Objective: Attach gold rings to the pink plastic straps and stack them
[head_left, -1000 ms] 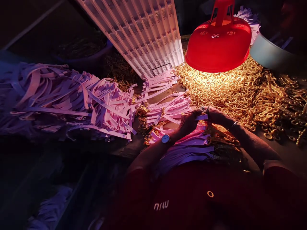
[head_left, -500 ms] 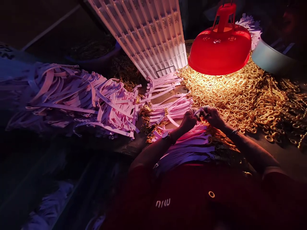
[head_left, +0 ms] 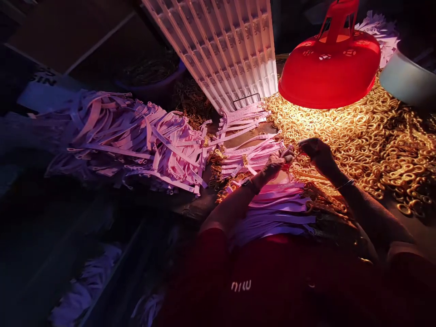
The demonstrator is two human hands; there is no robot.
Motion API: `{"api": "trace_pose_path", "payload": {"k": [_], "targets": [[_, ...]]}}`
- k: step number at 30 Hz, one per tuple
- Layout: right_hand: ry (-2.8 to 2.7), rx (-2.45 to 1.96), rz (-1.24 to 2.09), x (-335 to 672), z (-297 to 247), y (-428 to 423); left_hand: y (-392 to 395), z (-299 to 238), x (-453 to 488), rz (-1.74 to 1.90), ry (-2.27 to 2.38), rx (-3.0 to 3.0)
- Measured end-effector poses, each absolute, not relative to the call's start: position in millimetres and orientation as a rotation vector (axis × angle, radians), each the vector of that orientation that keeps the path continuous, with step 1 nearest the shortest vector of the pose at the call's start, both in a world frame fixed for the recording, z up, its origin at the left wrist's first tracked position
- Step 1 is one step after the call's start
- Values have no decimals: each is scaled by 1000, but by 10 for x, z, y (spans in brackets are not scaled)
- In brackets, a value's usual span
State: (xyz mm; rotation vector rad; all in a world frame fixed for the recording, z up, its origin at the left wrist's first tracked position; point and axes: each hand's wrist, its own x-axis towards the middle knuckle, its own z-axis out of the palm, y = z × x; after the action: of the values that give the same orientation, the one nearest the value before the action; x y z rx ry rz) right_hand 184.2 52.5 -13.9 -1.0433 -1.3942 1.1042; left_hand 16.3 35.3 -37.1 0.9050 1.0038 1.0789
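Observation:
My left hand [head_left: 274, 164] is closed on a strap, whose pale end [head_left: 285, 151] shows above the fingers. To its right, my right hand [head_left: 315, 150] is held with its fingers pinched together at the edge of the gold rings; anything between them is too small to make out. A gap separates the two hands. Under and beside my left hand lie pink straps [head_left: 257, 153] with gold pieces at their ends. Nearer my body, more straps [head_left: 279, 206] are laid side by side.
A red lamp [head_left: 329, 68] hangs low over a wide heap of gold rings [head_left: 364, 145]. A ribbed white panel [head_left: 228, 50] slants down behind the straps. At left is a large pile of pink straps [head_left: 136, 141]; a pale round container [head_left: 408, 81] stands at right.
My hands, together at the strap before, are now apart: the right has moved off to the right. My left hand keeps the strap. The whole view has shifted slightly.

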Motion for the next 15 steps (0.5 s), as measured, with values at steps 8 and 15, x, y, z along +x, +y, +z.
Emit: {"api": "trace_pose_path", "payload": {"k": [8,15], "targets": [[-1209,-948,1280,2165,56,715,340,-343,198,1120,986,851],[-1333,-1009,1251,1863,-231,466,271,-263,234,1063,1033,937]]}}
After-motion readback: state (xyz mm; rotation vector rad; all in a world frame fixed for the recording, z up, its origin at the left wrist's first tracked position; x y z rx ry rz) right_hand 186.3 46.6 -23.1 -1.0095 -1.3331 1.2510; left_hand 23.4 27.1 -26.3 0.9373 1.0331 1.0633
